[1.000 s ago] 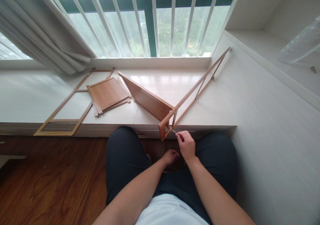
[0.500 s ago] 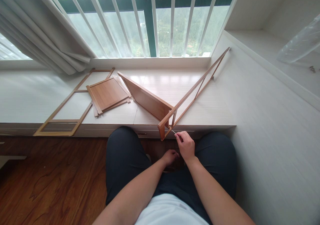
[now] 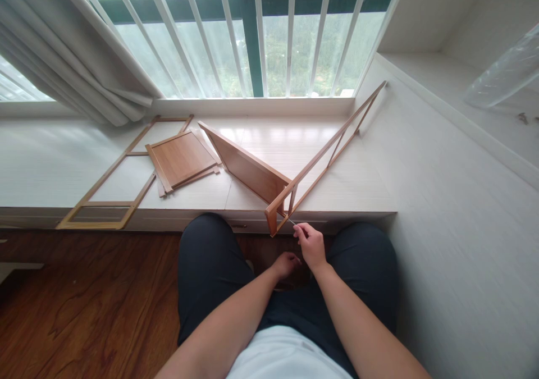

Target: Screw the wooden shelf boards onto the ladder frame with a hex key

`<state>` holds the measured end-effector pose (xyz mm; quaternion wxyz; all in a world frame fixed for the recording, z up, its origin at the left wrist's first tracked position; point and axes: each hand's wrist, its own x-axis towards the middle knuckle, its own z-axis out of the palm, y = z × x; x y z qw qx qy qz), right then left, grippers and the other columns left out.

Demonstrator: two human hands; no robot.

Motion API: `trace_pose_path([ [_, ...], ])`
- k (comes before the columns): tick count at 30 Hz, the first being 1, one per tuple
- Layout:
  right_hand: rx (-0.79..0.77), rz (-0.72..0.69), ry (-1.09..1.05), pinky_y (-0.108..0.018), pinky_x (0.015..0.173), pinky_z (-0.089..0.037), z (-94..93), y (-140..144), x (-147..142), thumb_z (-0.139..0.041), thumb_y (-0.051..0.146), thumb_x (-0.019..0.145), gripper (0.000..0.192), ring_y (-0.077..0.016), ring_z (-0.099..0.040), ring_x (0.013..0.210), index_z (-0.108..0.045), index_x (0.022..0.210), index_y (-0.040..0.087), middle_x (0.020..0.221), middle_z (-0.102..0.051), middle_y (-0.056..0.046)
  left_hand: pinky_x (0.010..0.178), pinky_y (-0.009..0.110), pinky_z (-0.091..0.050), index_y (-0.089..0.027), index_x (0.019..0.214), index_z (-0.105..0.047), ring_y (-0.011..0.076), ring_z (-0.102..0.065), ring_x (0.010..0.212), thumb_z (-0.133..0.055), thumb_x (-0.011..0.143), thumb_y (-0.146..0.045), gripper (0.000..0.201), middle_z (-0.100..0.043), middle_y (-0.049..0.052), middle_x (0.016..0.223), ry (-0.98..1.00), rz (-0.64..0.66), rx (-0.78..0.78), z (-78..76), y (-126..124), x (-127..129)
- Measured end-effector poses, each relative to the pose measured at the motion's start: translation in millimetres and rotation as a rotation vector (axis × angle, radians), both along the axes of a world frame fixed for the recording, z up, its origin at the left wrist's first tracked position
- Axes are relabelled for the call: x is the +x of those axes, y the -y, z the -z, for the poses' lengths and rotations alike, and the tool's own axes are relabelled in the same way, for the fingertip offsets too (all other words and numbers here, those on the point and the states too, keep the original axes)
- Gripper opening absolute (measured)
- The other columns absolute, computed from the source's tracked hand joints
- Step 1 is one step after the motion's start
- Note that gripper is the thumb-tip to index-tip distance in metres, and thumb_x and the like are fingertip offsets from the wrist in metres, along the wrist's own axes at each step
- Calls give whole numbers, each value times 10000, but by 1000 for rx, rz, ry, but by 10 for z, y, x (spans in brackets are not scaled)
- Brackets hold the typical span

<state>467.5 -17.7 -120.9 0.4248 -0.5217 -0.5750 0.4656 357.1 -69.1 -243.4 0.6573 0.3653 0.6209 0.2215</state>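
My right hand (image 3: 311,244) pinches a thin metal rod (image 3: 291,220), its far end against the lower front corner of a wooden ladder-like frame (image 3: 322,160). This frame stands on its long edge and slants back to the right-hand wall. A wooden panel (image 3: 248,163) stands on edge and meets the frame near that front corner. Low between my knees, my left hand (image 3: 287,264) is closed with its fingers curled; whatever may be in it is hidden. Both wooden parts sit on a white ledge (image 3: 337,196), the frame's corner jutting past its front edge.
To the left, several loose wooden panels (image 3: 183,160) lie stacked, partly over another flat wooden frame (image 3: 105,177) that overhangs the ledge. A grey curtain (image 3: 84,48) hangs by the barred window. At right are a white wall (image 3: 455,199) and a clear plastic wrap (image 3: 505,73) on a shelf.
My right hand has turned and shifted very slightly with the thin metal rod. The frame, the panel and my left hand have barely changed position.
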Motion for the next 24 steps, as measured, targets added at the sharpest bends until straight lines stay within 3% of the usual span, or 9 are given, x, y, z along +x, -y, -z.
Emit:
trace_pose_path([
  [5, -310, -37, -370, -212, 409, -336, 14, -16, -68, -687, 560, 829, 380, -105, -495, 439, -674, 822, 180, 591, -650, -11, 608, 277, -421, -127, 769, -640, 104, -488, 551, -663, 880, -352, 252, -571, -19, 643, 0, 42, -6, 25, 4, -18],
  [11, -530, -148, -562, -233, 393, -425, -3, -29, -71, -675, 622, 796, 450, -137, -554, 421, -604, 747, 181, 537, -634, -20, 622, 260, -434, -131, 774, -614, 105, -513, 594, -637, 907, -281, 201, -571, -18, 674, -19, 60, 22, 26, -7, -26],
  [16, -600, -169, -646, -225, 397, -443, -27, -9, -63, -694, 609, 803, 455, -127, -557, 418, -616, 729, 167, 528, -627, -17, 621, 286, -401, -108, 739, -627, 133, -518, 612, -619, 840, -179, 124, -578, 19, 643, -21, 36, 44, 13, -7, -27],
  [24, -555, -106, -683, -208, 388, -439, -11, 18, -85, -722, 587, 790, 431, -114, -561, 443, -623, 763, 168, 611, -653, -16, 638, 287, -411, -127, 738, -623, 121, -501, 581, -648, 836, -256, 165, -573, -1, 649, -2, 39, 49, 5, 6, -35],
])
